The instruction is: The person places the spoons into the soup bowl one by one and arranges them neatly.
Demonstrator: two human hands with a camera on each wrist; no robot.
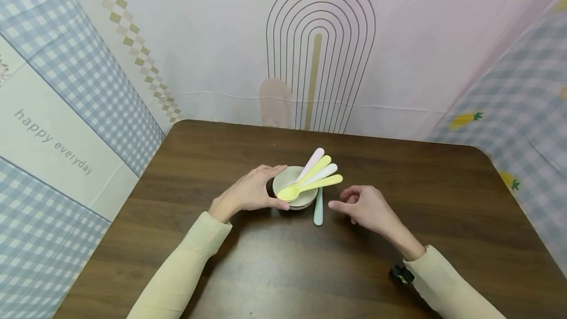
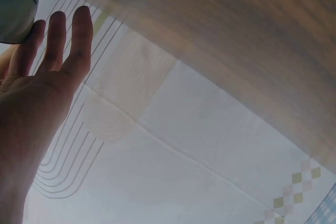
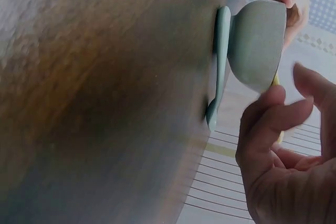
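Observation:
A small pale bowl [image 1: 283,179] stands on the table, and my left hand [image 1: 252,187] grips it from the left, thumb at the near side and fingers at the far side. Dark blue lines mark the bowl's outside [image 2: 16,11] in the left wrist view. Leaning out of it to the right are several spoons: a pink one [image 1: 312,161], a white one [image 1: 325,171] and two yellow ones, the nearer yellow spoon [image 1: 325,182] on top. A light teal spoon [image 1: 318,210] lies on the table against the bowl's right side. Just right of it hovers my right hand [image 1: 366,207], fingers loosely bent, holding nothing.
The brown wooden table [image 1: 283,270] has its far edge close to a hanging patterned cloth [image 1: 212,53]. Blue checked cloth [image 1: 66,73] hangs at the left and more at the right. A dark device [image 1: 402,275] is at the right wrist.

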